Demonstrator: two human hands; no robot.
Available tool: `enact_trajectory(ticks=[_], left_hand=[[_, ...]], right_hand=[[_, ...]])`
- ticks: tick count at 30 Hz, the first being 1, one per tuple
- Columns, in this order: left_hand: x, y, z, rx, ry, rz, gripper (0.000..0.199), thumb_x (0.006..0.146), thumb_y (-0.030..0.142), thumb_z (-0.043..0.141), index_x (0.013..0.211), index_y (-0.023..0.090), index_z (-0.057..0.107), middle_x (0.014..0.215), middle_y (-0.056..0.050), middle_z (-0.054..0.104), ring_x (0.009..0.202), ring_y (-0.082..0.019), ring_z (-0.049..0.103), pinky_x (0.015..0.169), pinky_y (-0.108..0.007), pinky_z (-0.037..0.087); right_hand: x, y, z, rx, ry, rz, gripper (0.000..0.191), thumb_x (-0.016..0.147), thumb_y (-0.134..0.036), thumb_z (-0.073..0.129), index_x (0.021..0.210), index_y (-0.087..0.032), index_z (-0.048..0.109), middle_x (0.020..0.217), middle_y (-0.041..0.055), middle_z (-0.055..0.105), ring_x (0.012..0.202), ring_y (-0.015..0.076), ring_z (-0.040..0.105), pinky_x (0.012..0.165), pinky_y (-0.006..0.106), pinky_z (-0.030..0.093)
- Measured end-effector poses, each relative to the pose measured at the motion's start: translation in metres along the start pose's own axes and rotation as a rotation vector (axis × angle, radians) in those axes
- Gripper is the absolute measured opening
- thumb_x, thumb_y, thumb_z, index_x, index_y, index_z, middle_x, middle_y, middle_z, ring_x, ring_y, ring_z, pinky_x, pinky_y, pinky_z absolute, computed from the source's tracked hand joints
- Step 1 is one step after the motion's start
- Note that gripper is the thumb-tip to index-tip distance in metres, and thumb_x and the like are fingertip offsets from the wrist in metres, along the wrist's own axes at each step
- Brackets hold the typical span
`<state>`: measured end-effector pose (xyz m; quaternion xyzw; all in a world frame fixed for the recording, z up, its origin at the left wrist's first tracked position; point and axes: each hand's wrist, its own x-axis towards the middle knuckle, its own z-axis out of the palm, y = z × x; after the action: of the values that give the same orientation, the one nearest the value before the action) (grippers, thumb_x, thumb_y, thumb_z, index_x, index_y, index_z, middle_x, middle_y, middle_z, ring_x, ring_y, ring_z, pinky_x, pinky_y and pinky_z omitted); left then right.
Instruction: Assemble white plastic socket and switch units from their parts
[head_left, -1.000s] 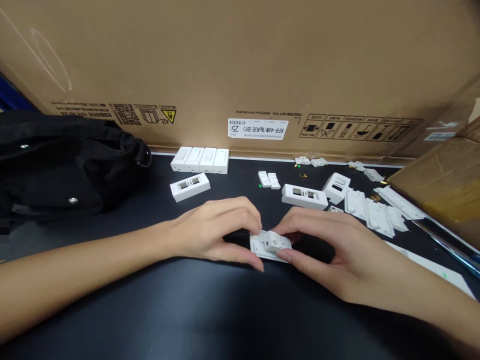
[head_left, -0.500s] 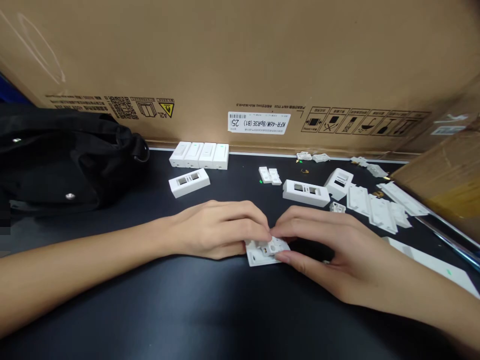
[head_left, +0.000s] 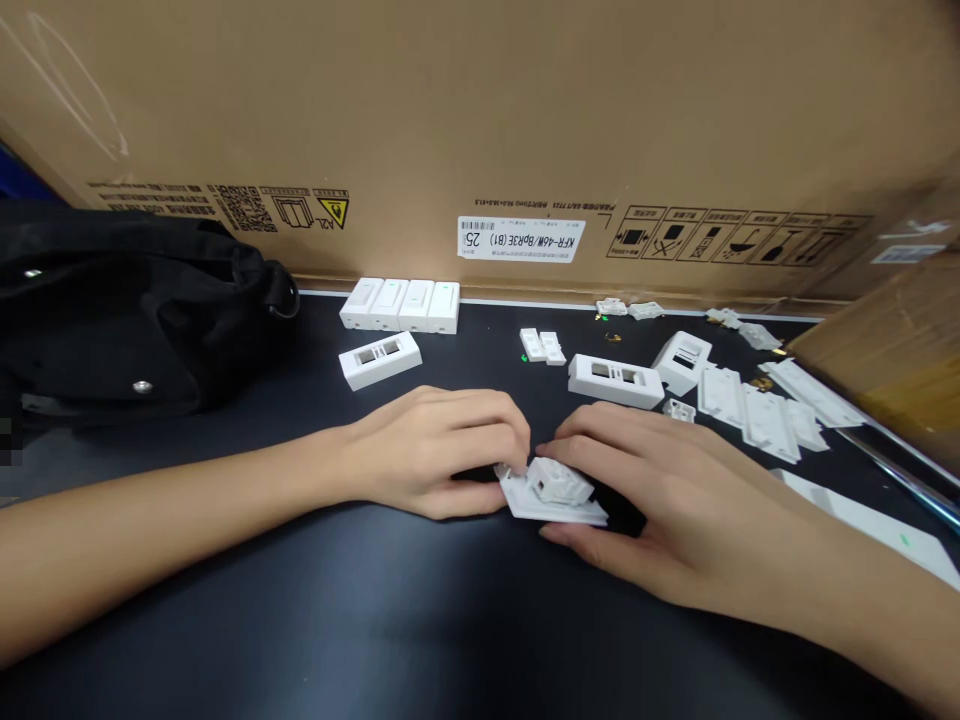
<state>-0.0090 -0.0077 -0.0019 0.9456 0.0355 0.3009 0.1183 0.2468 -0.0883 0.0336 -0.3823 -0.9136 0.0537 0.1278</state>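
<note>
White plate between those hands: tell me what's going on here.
At a black tabletop, a person's left hand has its fingertips at the left end of a white plate with a white block on it. The right hand is spread around the right end; whether it touches is unclear. Further back, one white frame lies before a row of four white switches; loose white parts lie to the right.
</note>
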Motion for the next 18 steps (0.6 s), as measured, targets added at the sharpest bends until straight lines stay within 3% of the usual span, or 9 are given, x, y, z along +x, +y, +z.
enact_trajectory(ticks=[5,10,18], left_hand=[[-0.0016,-0.0019,0.0001,-0.037,-0.042,-0.014,0.017,0.098,0.023,0.066,0.114,0.019,0.061,0.114,-0.009,0.074,0.096,-0.016,0.073,0.073,-0.024,0.055],[-0.0024,-0.0045,0.0014,-0.071,-0.079,-0.016,0.037,0.102,0.027,0.061,0.138,0.020,0.055,0.129,-0.013,0.072,0.118,-0.021,0.071,0.088,-0.027,0.059],[-0.0026,-0.0047,0.0009,-0.040,-0.104,-0.022,0.036,0.098,0.025,0.065,0.133,0.019,0.059,0.124,-0.011,0.074,0.112,-0.021,0.072,0.084,-0.026,0.059]], right_hand=[[0.0001,0.0000,0.0036,-0.067,0.023,-0.033,0.018,0.098,-0.034,0.065,0.105,-0.017,0.071,0.093,0.0075,0.065,0.078,0.0239,0.063,0.067,0.039,0.049],[0.0011,-0.0005,0.0037,-0.097,0.050,-0.063,0.024,0.101,-0.038,0.062,0.106,-0.016,0.070,0.091,0.0078,0.064,0.077,0.0234,0.062,0.066,0.037,0.047],[-0.0010,-0.0013,0.0042,-0.175,0.030,-0.029,0.031,0.100,-0.047,0.063,0.102,-0.017,0.072,0.091,0.0067,0.065,0.076,0.0229,0.062,0.066,0.037,0.046]])
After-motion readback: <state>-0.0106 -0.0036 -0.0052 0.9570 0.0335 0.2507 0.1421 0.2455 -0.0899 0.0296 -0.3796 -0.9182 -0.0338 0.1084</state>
